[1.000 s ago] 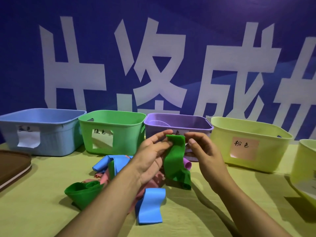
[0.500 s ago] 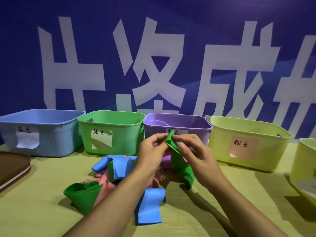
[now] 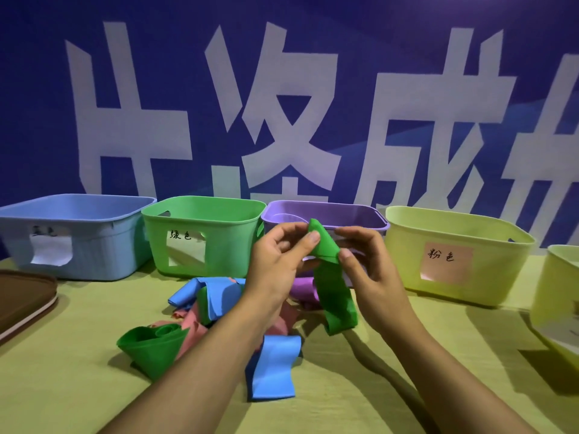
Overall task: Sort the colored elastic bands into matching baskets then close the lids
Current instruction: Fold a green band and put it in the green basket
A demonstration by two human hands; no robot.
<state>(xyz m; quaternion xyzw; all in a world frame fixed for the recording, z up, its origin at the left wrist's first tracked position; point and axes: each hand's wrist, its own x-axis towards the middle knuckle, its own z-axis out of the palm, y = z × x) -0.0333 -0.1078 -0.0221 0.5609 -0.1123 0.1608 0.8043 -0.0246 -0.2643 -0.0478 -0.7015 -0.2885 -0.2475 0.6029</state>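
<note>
Both hands hold one green elastic band (image 3: pixel 335 292) up in front of the purple basket (image 3: pixel 329 218). My left hand (image 3: pixel 279 261) pinches its top fold and my right hand (image 3: pixel 366 264) pinches its right edge; the rest hangs down. On the cloth below lies a pile of bands: a second green band (image 3: pixel 150 346), a blue band (image 3: pixel 272 368), another blue band (image 3: pixel 216 292), pink bands (image 3: pixel 191 324) and a purple band (image 3: pixel 302 288). Behind stand a blue basket (image 3: pixel 94 214), a green basket (image 3: pixel 203 214) and a yellow-green basket (image 3: pixel 454 233) with a pink label, all lidless.
A brown lid (image 3: pixel 22 299) lies at the left edge of the yellow-green tablecloth (image 3: pixel 407 386). Another pale yellow-green basket (image 3: pixel 560 296) is cut off at the right edge. A blue banner with large white characters (image 3: pixel 282 104) fills the background.
The green band's top has been folded over between my hands. Both hands have drawn closer together and risen slightly in front of the purple basket.
</note>
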